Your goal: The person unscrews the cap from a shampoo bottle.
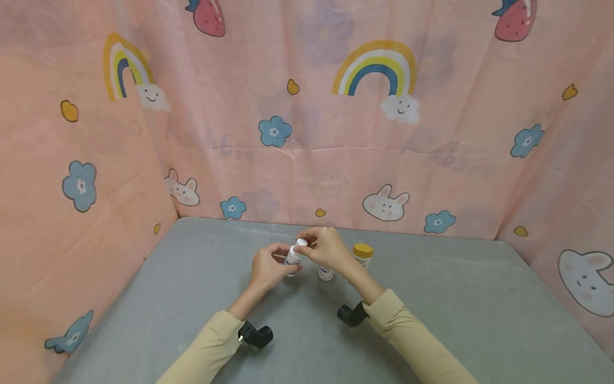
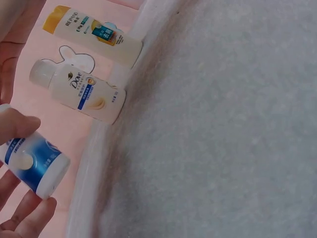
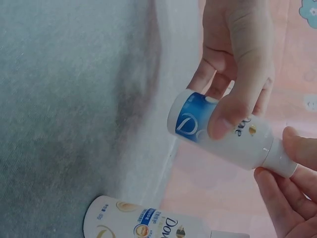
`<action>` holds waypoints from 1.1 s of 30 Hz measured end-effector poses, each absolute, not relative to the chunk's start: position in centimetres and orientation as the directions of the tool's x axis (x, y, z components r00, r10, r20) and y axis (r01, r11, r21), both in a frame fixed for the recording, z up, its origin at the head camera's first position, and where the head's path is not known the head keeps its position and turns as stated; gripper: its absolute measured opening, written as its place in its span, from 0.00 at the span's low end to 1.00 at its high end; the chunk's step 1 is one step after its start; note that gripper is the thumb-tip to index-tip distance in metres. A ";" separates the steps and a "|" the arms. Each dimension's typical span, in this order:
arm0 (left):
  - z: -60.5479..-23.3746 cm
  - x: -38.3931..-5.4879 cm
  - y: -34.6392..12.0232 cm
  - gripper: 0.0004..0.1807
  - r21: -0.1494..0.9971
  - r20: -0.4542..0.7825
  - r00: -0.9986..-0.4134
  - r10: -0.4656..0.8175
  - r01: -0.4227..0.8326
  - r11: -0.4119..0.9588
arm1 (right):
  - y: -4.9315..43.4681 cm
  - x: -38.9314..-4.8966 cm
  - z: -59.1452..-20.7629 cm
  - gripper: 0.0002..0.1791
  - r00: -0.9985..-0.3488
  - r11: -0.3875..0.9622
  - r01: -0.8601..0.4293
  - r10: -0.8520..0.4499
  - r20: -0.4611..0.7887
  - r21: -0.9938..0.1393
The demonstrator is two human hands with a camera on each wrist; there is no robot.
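Note:
A small white Dove bottle with a blue lower label (image 3: pixel 190 116) is held up, tilted, between both hands. My left hand (image 1: pixel 269 266) grips its body, thumb across the front and fingers behind. At the top, my right hand (image 1: pixel 328 249) pinches the white cap (image 1: pixel 301 242) between thumb and fingers. In the right wrist view the cap (image 3: pixel 280 158) sits at the bottle's neck. A second white Dove bottle (image 2: pixel 88 93) stands on the table close by, partly hidden by my right hand in the head view.
Beside the second bottle stands a Rejoice-style white bottle with a yellow cap (image 1: pixel 362 250), behind my right forearm. The grey table (image 1: pixel 455 309) reaches back to a pink patterned curtain (image 1: pixel 316 176). Black wrist cameras (image 1: pixel 256 335) hang below the sleeves.

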State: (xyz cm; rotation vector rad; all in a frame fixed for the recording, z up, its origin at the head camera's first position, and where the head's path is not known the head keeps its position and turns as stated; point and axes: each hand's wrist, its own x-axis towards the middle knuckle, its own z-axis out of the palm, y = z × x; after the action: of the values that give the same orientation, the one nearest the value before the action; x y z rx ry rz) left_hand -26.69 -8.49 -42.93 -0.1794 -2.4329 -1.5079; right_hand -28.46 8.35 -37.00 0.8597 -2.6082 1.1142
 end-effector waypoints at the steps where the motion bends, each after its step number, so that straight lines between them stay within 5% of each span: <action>1: -42.9 -26.7 -8.5 0.20 0.860 0.292 -0.956 -0.034 0.246 0.447 | 8.4 -28.5 -37.0 0.13 -0.815 0.550 -0.576 -0.442 0.374 -0.605; 8: -42.9 -26.9 -8.9 0.19 0.868 0.283 -0.959 0.024 0.267 0.419 | 8.6 -28.6 -37.1 0.07 -0.782 0.522 -0.617 -0.491 0.384 -0.589; 15: -43.3 -27.1 -9.5 0.19 0.894 0.247 -0.964 0.102 0.267 0.360 | 8.9 -28.5 -36.9 0.12 -0.757 0.497 -0.634 -0.557 0.342 -0.593; 27: -43.2 -27.0 -9.3 0.19 0.886 0.266 -0.963 0.050 0.264 0.380 | 8.7 -28.5 -36.9 0.21 -0.811 0.528 -0.555 -0.516 0.277 -0.643; 33: -42.8 -26.9 -9.2 0.21 0.856 0.301 -0.953 0.024 0.281 0.434 | 8.5 -28.5 -36.9 0.16 -0.847 0.574 -0.523 -0.432 0.310 -0.630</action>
State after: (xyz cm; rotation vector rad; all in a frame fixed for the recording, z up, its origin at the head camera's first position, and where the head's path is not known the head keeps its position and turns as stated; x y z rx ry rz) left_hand -26.92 -9.16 -42.79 -0.2654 -2.4439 -1.5293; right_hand -28.45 8.53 -36.94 0.8161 -2.6771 1.1322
